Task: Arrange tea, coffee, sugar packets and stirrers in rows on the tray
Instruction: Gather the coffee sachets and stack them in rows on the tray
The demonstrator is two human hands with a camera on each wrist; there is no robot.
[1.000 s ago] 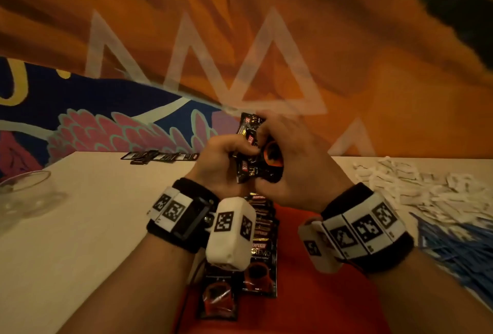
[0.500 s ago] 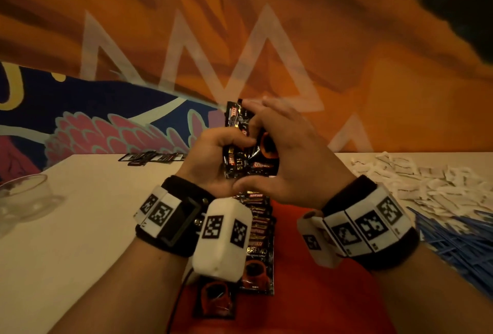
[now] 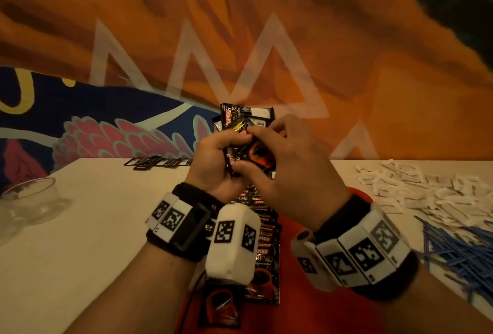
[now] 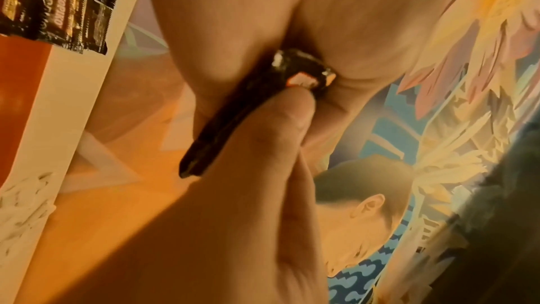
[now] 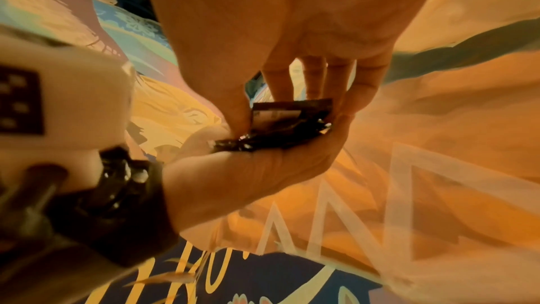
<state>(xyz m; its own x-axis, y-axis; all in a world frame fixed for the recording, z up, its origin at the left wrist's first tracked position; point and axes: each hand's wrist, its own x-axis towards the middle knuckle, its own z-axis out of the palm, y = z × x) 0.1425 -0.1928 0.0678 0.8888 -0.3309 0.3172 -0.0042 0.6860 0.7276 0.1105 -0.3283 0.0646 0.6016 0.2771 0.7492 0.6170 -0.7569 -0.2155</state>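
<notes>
Midway, by my reading. Stack of coffee sachets (image 3: 246, 144) held up above the table, clamped in left hand (image 3: 213, 162), thumb curled over its front; right hand (image 3: 280, 165) pinches the top sachet between thumb and fingertips (peeling one off, probably). Directly under the grip: a column of coffee sachets (image 3: 262, 243) already lies overlapped on the red tray (image 3: 306, 307), one more sachet (image 3: 221, 307) at its near end. Right of the grip, well apart: heap of white sugar packets (image 3: 426, 195) and blue stirrers (image 3: 458, 251), both untouched on the table. Beyond the left hand, dark packets (image 3: 157, 162) at the table's far edge, contents unclear. Coffee row partly done; sugar, stirrers, tea remain.
</notes>
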